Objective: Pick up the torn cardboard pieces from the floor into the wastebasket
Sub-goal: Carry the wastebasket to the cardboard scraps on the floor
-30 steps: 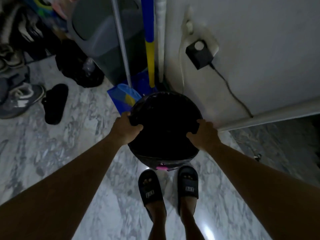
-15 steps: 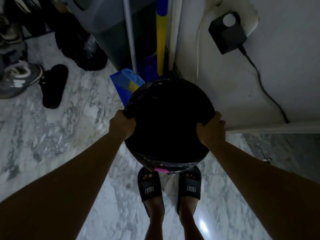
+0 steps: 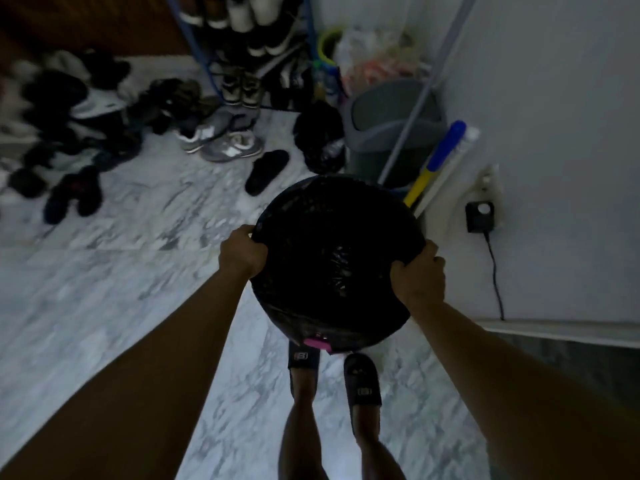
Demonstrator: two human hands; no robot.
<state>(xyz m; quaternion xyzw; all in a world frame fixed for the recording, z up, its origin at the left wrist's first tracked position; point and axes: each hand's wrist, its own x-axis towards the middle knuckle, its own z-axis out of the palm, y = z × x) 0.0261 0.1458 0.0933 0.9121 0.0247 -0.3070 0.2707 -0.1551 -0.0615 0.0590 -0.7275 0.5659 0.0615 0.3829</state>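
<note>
A round wastebasket [image 3: 311, 209] lined with a black bag hangs in front of me above the marble floor, its dark mouth facing up. My left hand [image 3: 242, 252] grips its left rim and my right hand [image 3: 419, 275] grips its right rim. A pink tag [image 3: 317, 342] shows at the near edge of the basket. My two feet in black slides stand just below it. No torn cardboard pieces show anywhere in view.
A grey swing-lid bin [image 3: 391, 126], a blue-and-yellow handle [image 3: 436, 157] and a metal pole lean in the corner by the white wall. A black adapter [image 3: 479, 216] hangs from a wall socket. Several shoes [image 3: 221, 140] and a shoe rack [image 3: 249, 46] fill the far floor.
The wastebasket has come up off the floor and nearer to me, held in both hands. My view has swung up and left, bringing the shoes and rack into sight.
</note>
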